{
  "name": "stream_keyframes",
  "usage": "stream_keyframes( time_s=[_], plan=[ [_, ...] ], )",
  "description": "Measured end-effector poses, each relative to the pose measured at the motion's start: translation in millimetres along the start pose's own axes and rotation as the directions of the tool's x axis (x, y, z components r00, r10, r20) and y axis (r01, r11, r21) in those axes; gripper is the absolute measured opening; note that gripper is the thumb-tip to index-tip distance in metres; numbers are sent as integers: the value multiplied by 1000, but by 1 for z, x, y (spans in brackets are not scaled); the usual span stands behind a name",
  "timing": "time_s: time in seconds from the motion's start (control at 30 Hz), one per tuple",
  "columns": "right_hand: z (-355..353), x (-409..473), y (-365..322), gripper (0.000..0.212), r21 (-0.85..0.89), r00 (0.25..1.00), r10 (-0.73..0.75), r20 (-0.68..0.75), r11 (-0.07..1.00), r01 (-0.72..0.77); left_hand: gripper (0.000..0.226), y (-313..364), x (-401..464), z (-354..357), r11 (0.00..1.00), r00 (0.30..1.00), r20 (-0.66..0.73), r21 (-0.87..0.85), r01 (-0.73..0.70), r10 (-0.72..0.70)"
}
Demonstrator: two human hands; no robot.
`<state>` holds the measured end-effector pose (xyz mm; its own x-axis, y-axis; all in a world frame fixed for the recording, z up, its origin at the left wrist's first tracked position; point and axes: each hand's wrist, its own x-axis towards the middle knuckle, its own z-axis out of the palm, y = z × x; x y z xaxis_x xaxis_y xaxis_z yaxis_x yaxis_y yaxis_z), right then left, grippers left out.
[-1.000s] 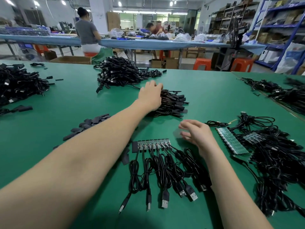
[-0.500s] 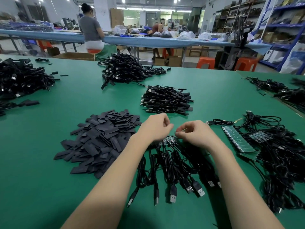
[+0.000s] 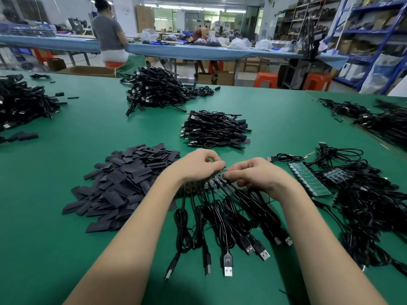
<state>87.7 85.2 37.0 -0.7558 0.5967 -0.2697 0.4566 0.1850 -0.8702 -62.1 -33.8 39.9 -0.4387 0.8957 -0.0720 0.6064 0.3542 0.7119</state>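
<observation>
Left hand [image 3: 198, 167] and right hand [image 3: 262, 176] both pinch the circuit-board strip [image 3: 217, 178], lying left-right between them (USB cables [image 3: 226, 219] trail nearward).

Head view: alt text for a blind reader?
The left hand and right hand pinch a circuit board strip whose black USB cables fan toward the viewer on a green table. A pile of flat black pieces lies left of them.

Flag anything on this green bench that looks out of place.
Nothing looks damaged or spilled. The left hand and right hand pinch the row of small circuit boards trailing black USB cables. Only stray black bits lie apart from the far-left black cable heap.
</observation>
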Motion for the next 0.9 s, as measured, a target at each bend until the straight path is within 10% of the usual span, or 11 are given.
stream_keyframes(
  time_s=[0.27, 0.6, 0.9],
  plan=[
    [-4, -6, 3, 51, 259, 988, -62, 143, 966, 23, 14, -10, -8, -11, 965, 997, 78, -263, -3, 24],
    [-5, -7, 8, 4, 403, 956, -115, 268, 915, -3, 21, -11, -11, -12, 894, 965, 207, -444, -56, 163],
    [-2, -7, 13, 15, 462, 937, -152, 316, 887, -12, 11, -16, -10, -5, 854, 953, 216, -514, -76, 214]
  ],
)
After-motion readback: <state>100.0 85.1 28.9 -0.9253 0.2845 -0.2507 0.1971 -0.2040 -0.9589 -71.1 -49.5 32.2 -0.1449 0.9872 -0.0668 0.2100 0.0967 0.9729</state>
